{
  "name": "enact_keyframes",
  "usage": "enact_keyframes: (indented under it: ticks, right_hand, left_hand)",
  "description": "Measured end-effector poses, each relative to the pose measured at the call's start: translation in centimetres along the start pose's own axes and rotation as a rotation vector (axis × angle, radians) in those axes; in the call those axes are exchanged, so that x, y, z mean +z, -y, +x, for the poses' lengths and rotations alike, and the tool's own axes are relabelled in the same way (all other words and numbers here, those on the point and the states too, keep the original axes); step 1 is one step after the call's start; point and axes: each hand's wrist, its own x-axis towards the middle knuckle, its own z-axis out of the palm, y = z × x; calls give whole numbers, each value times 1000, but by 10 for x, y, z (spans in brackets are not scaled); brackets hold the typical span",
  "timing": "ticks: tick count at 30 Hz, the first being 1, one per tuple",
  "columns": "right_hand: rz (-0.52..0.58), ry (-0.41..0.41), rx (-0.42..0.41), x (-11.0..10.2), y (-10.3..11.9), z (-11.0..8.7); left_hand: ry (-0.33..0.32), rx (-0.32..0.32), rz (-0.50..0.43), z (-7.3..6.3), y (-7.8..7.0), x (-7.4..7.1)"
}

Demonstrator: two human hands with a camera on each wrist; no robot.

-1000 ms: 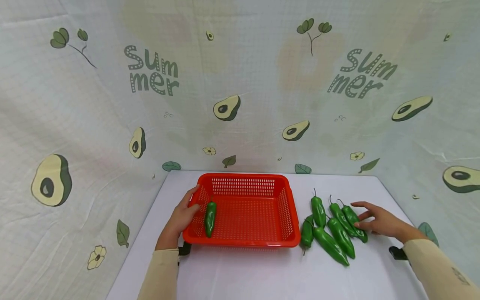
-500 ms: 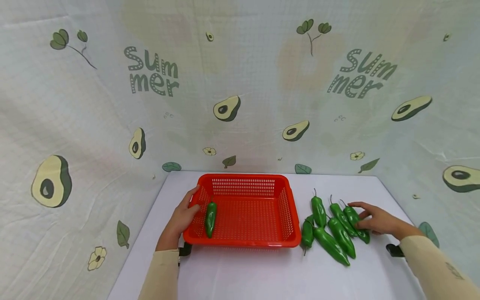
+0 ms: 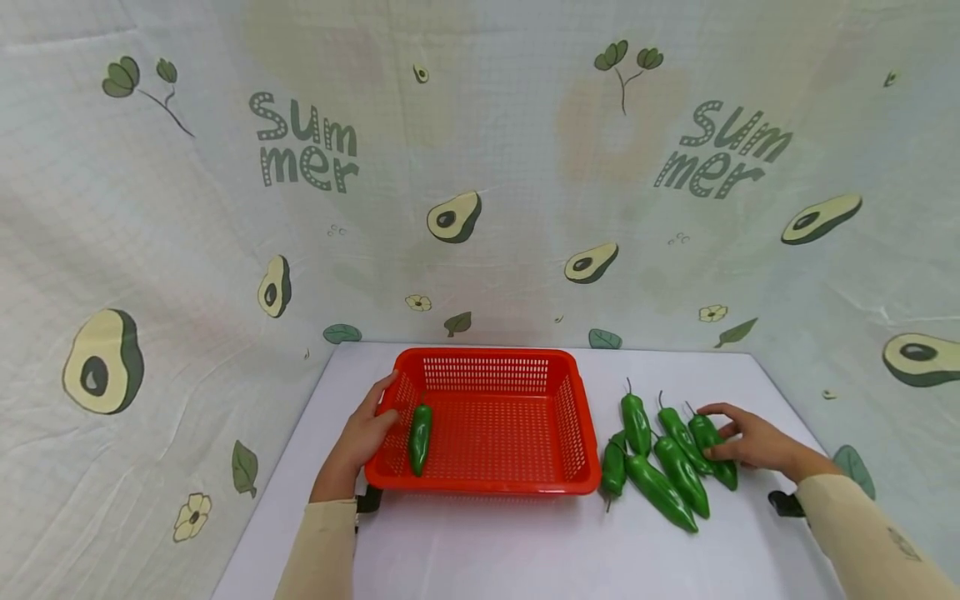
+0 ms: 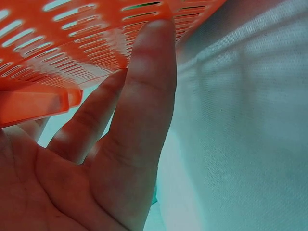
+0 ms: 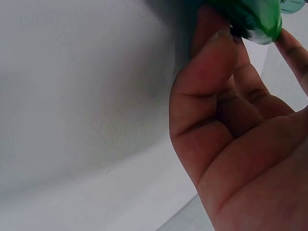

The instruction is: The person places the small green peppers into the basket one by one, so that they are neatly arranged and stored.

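Note:
A red plastic basket [image 3: 480, 486] with slotted walls stands left of the middle of the table, a single green chili pepper [image 3: 421, 440] lying inside near its left wall. My left hand [image 3: 367, 433] grips the basket's left side, thumb over the rim; in the left wrist view its fingers [image 4: 144, 91] lie against the outer wall. To the right of the basket several green peppers [image 3: 681, 475] form a loose group. On the rightmost pepper [image 3: 705, 432] is my right hand [image 3: 753, 442], holding it between thumb and fingers; the right wrist view shows the pepper's tip [image 5: 262, 31] at the fingers.
A white table [image 3: 480, 550] carries everything. Behind it and along both sides hangs a pale cloth [image 3: 510, 292] printed with avocados and leaves. One pepper [image 3: 613, 467] lies close beside the basket's right wall.
My right hand has shifted slightly left and closed in on the rightmost pepper, which has turned and moved a little. The left hand and basket stay in place.

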Motion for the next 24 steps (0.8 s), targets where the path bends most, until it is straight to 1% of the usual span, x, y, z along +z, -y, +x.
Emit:
enact_keyframes:
  ticks: [4, 15, 20, 24]
  right_hand:
    - [-15, -2, -1, -2, 3, -1]
    - [30, 3, 14, -2, -2, -1]
    - [18, -3, 8, -6, -1, -2]
    - [12, -7, 15, -7, -1, -3]
  left_hand:
    - [-1, 6, 4, 1, 0, 0]
    - [1, -1, -13, 0, 1, -1]
    - [2, 10, -14, -1, -1, -1]
    - [1, 3, -4, -1, -1, 2]
